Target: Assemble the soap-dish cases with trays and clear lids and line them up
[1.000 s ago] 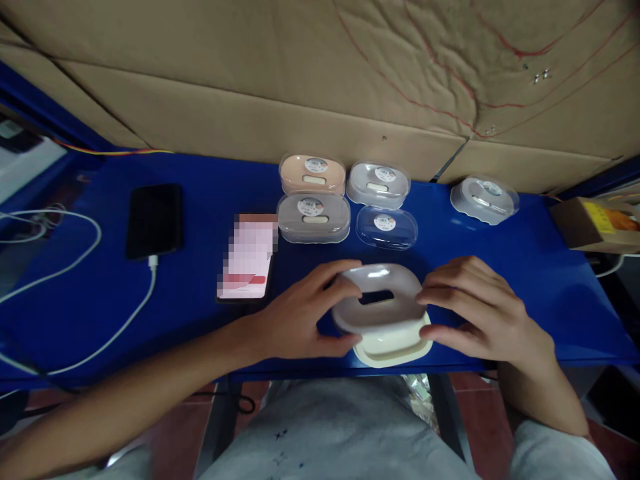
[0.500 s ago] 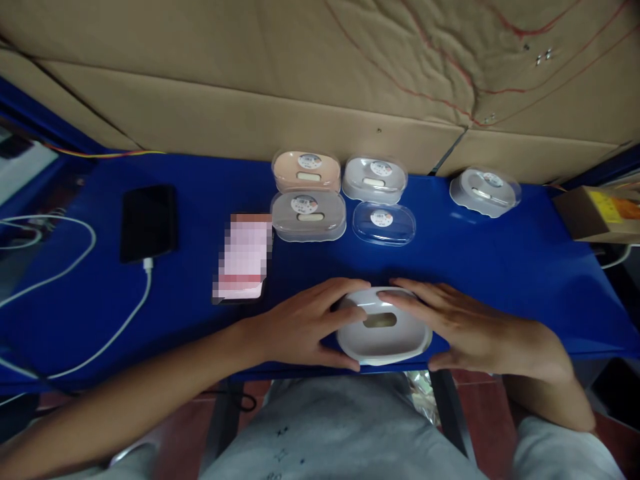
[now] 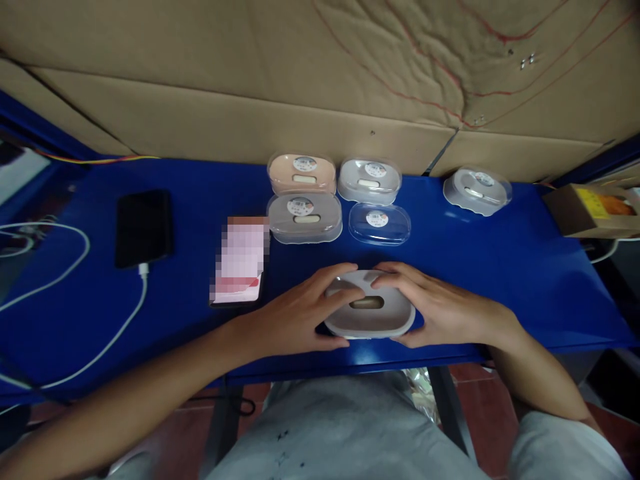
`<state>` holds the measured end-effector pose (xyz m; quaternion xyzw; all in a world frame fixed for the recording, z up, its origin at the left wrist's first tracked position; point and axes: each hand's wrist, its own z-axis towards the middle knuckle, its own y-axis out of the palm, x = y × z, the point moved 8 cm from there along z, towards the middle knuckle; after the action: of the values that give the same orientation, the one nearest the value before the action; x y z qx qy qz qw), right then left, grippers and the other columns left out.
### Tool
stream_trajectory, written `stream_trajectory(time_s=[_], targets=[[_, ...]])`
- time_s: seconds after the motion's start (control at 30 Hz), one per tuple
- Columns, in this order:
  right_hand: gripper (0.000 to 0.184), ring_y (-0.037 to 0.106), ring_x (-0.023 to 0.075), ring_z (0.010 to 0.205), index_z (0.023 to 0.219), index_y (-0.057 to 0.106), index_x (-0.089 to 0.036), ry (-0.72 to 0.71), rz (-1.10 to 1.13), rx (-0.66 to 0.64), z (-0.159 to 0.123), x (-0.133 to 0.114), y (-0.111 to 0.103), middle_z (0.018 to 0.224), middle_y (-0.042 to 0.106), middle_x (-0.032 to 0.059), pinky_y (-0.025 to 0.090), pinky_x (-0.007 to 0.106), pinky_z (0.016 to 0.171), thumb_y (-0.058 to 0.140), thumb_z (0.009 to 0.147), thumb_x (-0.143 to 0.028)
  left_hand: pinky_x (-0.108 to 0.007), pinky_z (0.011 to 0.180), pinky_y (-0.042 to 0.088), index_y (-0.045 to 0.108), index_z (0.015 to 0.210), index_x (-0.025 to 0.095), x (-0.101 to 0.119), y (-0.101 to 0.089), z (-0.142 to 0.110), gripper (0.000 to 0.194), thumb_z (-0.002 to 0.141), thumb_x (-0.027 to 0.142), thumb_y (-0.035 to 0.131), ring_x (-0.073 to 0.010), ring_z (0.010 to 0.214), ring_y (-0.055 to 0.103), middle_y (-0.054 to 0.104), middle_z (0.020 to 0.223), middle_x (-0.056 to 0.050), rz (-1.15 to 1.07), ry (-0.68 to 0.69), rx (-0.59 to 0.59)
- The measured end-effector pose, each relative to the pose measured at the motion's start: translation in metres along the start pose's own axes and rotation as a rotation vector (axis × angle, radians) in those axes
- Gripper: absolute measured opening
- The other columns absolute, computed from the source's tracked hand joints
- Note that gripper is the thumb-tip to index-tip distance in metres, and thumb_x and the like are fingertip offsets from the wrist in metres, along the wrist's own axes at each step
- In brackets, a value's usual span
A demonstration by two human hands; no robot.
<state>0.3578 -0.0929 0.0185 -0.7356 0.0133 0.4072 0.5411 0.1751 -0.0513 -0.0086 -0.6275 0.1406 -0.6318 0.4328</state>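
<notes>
A white oval plastic box (image 3: 373,321) with a rounded slot in its middle sits near the table's front edge. My left hand (image 3: 320,307) is wrapped round its left end, thumb at the near rim and a finger reaching inside by the slot. Round the right end, my right hand (image 3: 423,303) closes the same way, fingertips over the far rim and thumb low at the near side. Beyond the hands lies a clear oval lid (image 3: 380,224) with a round label. Lidded boxes stand behind: a grey one (image 3: 304,230), a peach one (image 3: 285,175) and a white one (image 3: 363,190).
Another lidded white box (image 3: 465,190) stands at the back right, near a cardboard box (image 3: 567,213). To the left are a lit phone (image 3: 237,260) and a dark device (image 3: 143,227) on a white cable (image 3: 133,323). A cardboard wall (image 3: 225,60) bounds the blue table's back.
Both hands and the white box have shifted slightly away from the table's front edge and a little left. My right hand's thumb has come in against the box. The view has moved slightly.
</notes>
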Motion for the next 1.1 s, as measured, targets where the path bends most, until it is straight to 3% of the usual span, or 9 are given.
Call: stream_trajectory(time_s=[0.17,0.3,0.37,0.53,0.7,0.83,0.9,1.0,1.1], targets=[[0.084,0.046,0.0308,0.157,0.155,0.044,-0.026,-0.085,0.088,0.053,0.009,0.002,-0.008,0.163,0.048,0.016,0.048,0.047,0.125,0.088,0.084,-0.033,-0.05,0.12,0.054,0.055,0.146,0.027,0.002,-0.015,-0.001,0.063,0.088,0.022,0.078,-0.0357,0.15,0.054,0.03,0.176,-0.017,0.02,0.009,0.095],[0.099,0.036,0.0346,0.163,0.165,0.034,-0.027,-0.156,0.122,0.171,0.012,0.008,-0.014,0.173,0.037,0.0196,0.042,0.055,0.128,0.089,0.087,-0.052,-0.041,0.11,0.059,0.06,0.127,0.025,0.004,-0.035,-0.001,0.046,0.084,0.017,0.073,-0.0305,0.135,0.066,0.051,0.161,-0.015,-0.067,0.03,0.232],[0.107,0.04,0.0358,0.161,0.166,0.034,-0.026,-0.186,0.138,0.227,0.013,0.01,-0.014,0.171,0.04,0.0215,0.043,0.057,0.127,0.091,0.082,-0.058,-0.041,0.107,0.059,0.059,0.123,0.024,0.0,-0.04,-0.001,0.042,0.084,0.016,0.071,-0.0297,0.131,0.068,0.059,0.151,-0.014,-0.11,0.005,0.275],[0.046,0.071,0.0274,0.131,0.135,0.064,-0.022,-0.197,0.167,0.357,0.015,0.012,-0.013,0.139,0.071,0.0162,0.06,0.043,0.107,0.08,0.097,-0.044,-0.046,0.112,0.056,0.053,0.134,0.024,-0.012,-0.039,0.0,0.054,0.084,0.018,0.072,-0.0306,0.134,0.066,0.064,0.145,-0.014,-0.178,-0.044,0.314],[0.034,0.076,0.0266,0.123,0.124,0.069,-0.02,-0.201,0.19,0.41,0.016,0.014,-0.011,0.131,0.076,0.0163,0.063,0.04,0.101,0.071,0.103,-0.047,-0.044,0.112,0.055,0.049,0.143,0.027,-0.019,-0.031,0.0,0.061,0.088,0.017,0.075,-0.0286,0.137,0.066,0.064,0.147,-0.012,-0.204,-0.063,0.292],[0.042,0.079,0.0259,0.113,0.132,0.066,-0.022,-0.111,0.19,0.421,0.017,0.025,-0.008,0.128,0.079,0.013,0.064,0.037,0.094,0.075,0.1,-0.048,-0.042,0.106,0.059,0.048,0.144,0.028,-0.025,-0.03,-0.004,0.057,0.095,0.032,0.078,-0.0292,0.129,0.071,0.068,0.144,-0.011,-0.234,-0.18,0.315],[0.061,0.079,0.0274,0.112,0.143,0.061,-0.023,-0.055,0.176,0.436,0.016,0.031,-0.007,0.131,0.078,0.0129,0.065,0.038,0.094,0.08,0.095,-0.055,-0.04,0.098,0.061,0.048,0.143,0.027,-0.027,-0.031,-0.006,0.06,0.094,0.041,0.08,-0.0291,0.122,0.073,0.069,0.141,-0.011,-0.25,-0.24,0.337],[0.09,0.073,0.0324,0.129,0.158,0.047,-0.025,-0.005,0.133,0.478,0.014,0.034,-0.007,0.149,0.069,0.0159,0.063,0.044,0.102,0.084,0.087,-0.065,-0.037,0.09,0.062,0.048,0.143,0.026,-0.032,-0.03,-0.004,0.065,0.092,0.05,0.081,-0.0273,0.112,0.074,0.07,0.134,-0.01,-0.363,-0.335,0.351],[0.087,0.07,0.0319,0.135,0.165,0.039,-0.026,0.07,0.11,0.506,0.014,0.036,-0.006,0.157,0.063,0.0161,0.062,0.044,0.105,0.079,0.094,-0.058,-0.036,0.085,0.062,0.05,0.141,0.025,-0.042,-0.021,-0.001,0.065,0.092,0.058,0.078,-0.0267,0.108,0.074,0.072,0.127,-0.008,-0.621,-0.463,0.292]])
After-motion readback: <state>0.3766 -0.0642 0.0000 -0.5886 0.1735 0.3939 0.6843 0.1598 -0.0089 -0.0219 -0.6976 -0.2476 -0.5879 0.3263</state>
